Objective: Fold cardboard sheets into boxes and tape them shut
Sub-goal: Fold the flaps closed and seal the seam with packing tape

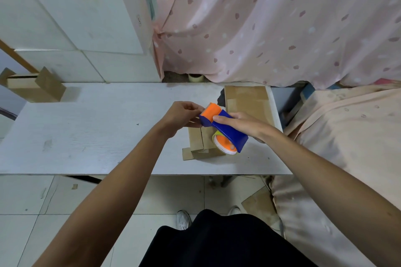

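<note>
Gripping the tape dispenser point(224, 131) round its blue body, my right hand point(238, 124) holds it just over the small cardboard box point(196, 140), which sits on the table point(97, 136) directly beneath both hands. The box looks light, stiff yet crushable, and is best steadied by its side walls. From the head view, my left hand point(184, 115) curls its fingertips at the dispenser's toothed orange end, but I cannot tell whether they pinch clear tape, and the dispenser hides the box's top seam.

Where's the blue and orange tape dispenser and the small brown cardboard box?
Blue and orange tape dispenser point(230, 134): head view, on its blue body.
Small brown cardboard box point(196, 140): head view, on its top flap.
</note>
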